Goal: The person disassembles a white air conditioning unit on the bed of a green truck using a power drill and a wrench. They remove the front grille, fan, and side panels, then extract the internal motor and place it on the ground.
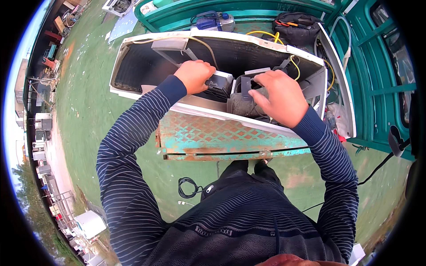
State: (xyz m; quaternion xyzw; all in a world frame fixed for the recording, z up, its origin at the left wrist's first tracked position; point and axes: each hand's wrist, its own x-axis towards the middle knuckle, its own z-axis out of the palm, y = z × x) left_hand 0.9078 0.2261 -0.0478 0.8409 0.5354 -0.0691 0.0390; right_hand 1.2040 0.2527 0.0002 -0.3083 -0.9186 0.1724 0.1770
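Observation:
An opened air-conditioner outdoor unit with a white casing [213, 111] lies in front of me, its dark inside facing up. My left hand [195, 76] is closed over the end of a grey box-shaped part [220, 80] in its middle. My right hand [282, 95] hovers over a dusty cylindrical compressor [248, 104], thumb and forefinger apart beside a dark grey metal bracket [245, 86]. Its other fingertips are partly hidden. A grey motor bracket [171, 44] stands in the left part of the casing. A yellow wire [294, 66] runs at the right end.
Beneath the unit is a rusty turquoise tailgate [213, 137] of a green truck bed. A blue pump [213, 22] and a black tool bag [295, 27] sit behind. A loose white panel [339, 84] leans at the right. A black cable [188, 188] lies on the green ground.

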